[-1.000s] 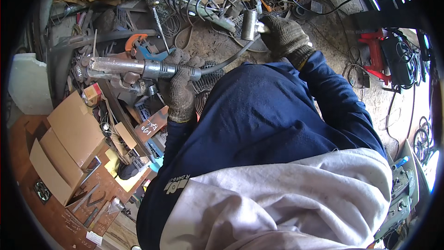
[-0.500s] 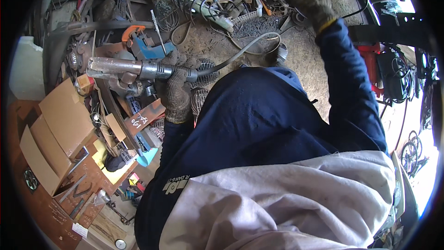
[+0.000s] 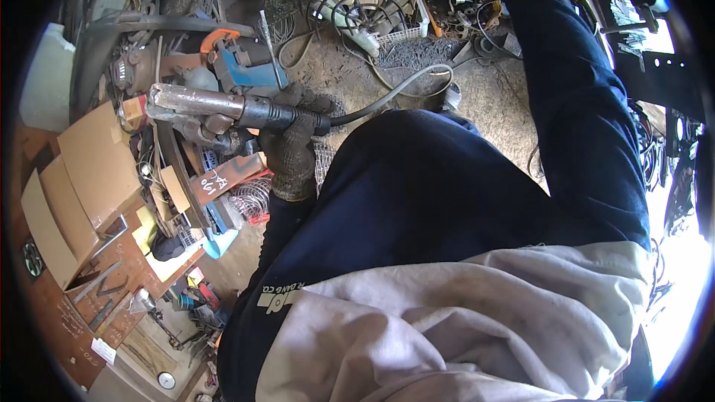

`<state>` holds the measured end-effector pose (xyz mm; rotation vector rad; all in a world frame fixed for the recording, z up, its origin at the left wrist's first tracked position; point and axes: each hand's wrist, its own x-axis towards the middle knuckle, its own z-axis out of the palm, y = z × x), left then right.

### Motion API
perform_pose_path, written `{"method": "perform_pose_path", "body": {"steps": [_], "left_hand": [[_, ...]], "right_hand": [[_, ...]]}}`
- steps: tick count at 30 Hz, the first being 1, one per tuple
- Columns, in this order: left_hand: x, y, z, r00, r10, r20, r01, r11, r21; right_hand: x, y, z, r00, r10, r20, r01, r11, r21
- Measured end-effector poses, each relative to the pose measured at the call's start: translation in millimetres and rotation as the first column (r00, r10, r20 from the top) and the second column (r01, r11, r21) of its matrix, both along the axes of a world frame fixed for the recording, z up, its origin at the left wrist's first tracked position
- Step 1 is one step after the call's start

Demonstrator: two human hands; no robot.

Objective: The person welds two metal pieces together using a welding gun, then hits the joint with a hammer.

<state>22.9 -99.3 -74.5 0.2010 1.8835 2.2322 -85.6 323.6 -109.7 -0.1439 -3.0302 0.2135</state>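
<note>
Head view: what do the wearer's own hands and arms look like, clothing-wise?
The left hand wears a coarse knitted glove, dull grey-brown, with a thin yellowish cuff edge. The left sleeve and right sleeve are long and dark navy, the right creased, with no markings I can make out. The right hand is out of frame; what looks like a yellowish cuff shows at the top edge.

- Right hand gone past the upper edge; a second ago it held a metal hammer-like tool lower down, by the cable point(image 3: 410, 83).
- Right sleeve point(image 3: 573, 82) stretches further up, now hides the red tool.
- Cable loop uncovered.
- View shifted: cardboard box point(image 3: 97, 160) further left, round dial point(image 3: 166, 380) now fully in.
</note>
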Motion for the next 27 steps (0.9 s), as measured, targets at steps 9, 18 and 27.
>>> {"method": "perform_pose_path", "body": {"steps": [9, 18, 27], "left_hand": [[3.2, 4.4, 8.9, 0.989, -0.145, 0.031, 0.146, 0.989, -0.024], [10.0, 41.9, -5.5, 0.518, -0.696, -0.497, 0.309, 0.694, -0.650], [63.2, 73.5, -8.8, 0.607, -0.709, -0.358, 0.509, 0.693, -0.510]], "right_hand": [[140.3, -145.8, 12.2, 0.792, -0.068, -0.606, -0.353, 0.759, -0.547], [221.9, -211.7, 45.4, 0.934, -0.106, -0.340, -0.224, 0.566, -0.793], [285.4, -190.8, 32.2, 0.978, -0.145, -0.152, -0.111, 0.259, -0.960]]}}
